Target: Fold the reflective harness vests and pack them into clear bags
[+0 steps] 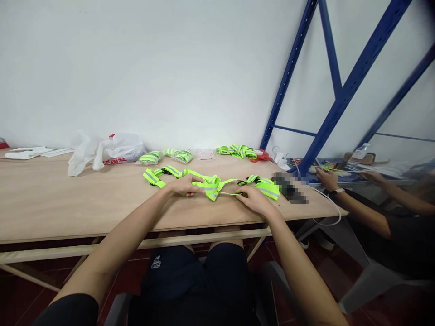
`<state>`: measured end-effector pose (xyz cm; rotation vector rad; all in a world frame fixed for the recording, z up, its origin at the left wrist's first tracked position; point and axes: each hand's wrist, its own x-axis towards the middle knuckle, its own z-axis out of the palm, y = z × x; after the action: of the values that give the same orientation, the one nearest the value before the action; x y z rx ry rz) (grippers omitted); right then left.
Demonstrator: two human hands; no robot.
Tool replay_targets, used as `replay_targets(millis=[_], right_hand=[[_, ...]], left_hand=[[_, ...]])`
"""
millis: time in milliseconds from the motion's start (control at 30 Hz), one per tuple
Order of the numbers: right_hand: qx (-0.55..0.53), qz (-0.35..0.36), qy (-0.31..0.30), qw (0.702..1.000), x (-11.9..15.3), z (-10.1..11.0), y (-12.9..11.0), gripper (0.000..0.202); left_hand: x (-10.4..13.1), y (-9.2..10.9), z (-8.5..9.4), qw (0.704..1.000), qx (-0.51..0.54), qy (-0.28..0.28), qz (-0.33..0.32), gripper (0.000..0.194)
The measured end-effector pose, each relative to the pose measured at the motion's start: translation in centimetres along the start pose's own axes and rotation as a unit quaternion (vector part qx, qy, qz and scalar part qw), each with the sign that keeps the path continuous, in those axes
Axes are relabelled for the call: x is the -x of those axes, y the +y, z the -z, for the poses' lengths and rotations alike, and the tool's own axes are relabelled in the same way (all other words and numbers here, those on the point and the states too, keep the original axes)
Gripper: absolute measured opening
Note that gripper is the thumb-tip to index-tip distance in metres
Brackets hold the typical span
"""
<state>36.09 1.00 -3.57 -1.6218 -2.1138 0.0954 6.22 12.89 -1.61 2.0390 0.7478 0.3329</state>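
A neon-yellow reflective strap harness [212, 186] with grey stripes and black buckles lies spread along the tabletop in front of me. My left hand [186, 185] is closed on the strap at a bunched, looped part near the middle. Farther right, my right hand [254, 198] has its fingers closed on a narrow length of the same strap, beside a black buckle [241, 183]. Its fingertips are partly hidden by the hand. Between the two hands the strap runs almost edge-on. The harness's wider right end [268, 188] lies beyond my right hand.
Behind lie bagged reflective straps [149, 157], a loose strap pile [237, 151] and a white plastic bag [124, 147]. A pixelated dark object [290, 188] sits at right, near a white cable [336, 206]. Blue rack posts [340, 104] rise there. A co-worker's hands [326, 179] are at the neighbouring table.
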Motion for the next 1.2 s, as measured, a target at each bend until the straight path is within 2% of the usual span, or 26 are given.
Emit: replay_targets(millis=[100, 267, 433, 600, 767, 900, 1000, 1100, 1200], right_hand=[[-0.007, -0.004, 0.009, 1.0, 0.1, 0.0, 0.4, 0.024], [-0.003, -0.006, 0.024, 1.0, 0.2, 0.1, 0.9, 0.032], [-0.003, -0.005, 0.009, 1.0, 0.1, 0.0, 0.6, 0.031], [-0.003, 0.001, -0.009, 1.0, 0.1, 0.0, 0.1, 0.027], [-0.007, 0.026, 0.056, 0.998, 0.0, -0.5, 0.7, 0.029], [-0.007, 0.045, 0.123, 0.991, -0.2, -0.8, 1.3, 0.031], [0.001, 0.051, 0.135, 0.989, -0.2, -0.8, 1.5, 0.033], [0.007, 0.05, 0.142, 0.989, -0.2, -0.9, 1.6, 0.032], [0.005, 0.054, 0.169, 0.984, -0.2, -1.0, 1.5, 0.03]], left_hand=[[0.1, 0.0, 0.0, 1.0, -0.001, 0.001, -0.004, 0.052], [0.1, -0.1, 0.3, 1.0, -0.007, 0.019, -0.021, 0.047], [0.1, -0.2, 0.4, 0.998, -0.036, 0.055, -0.017, 0.05], [0.2, -0.1, 0.4, 0.998, -0.021, 0.063, -0.008, 0.05], [-0.2, -0.2, 0.4, 0.991, 0.064, 0.118, -0.019, 0.047], [-0.5, -0.5, 0.7, 0.972, 0.151, 0.17, -0.055, 0.042], [-0.4, -0.3, 0.9, 0.955, 0.214, 0.186, -0.085, 0.042], [-0.2, 0.3, 1.2, 0.943, 0.261, 0.187, -0.088, 0.043], [-0.5, 1.9, 2.2, 0.94, 0.251, 0.204, -0.112, 0.04]])
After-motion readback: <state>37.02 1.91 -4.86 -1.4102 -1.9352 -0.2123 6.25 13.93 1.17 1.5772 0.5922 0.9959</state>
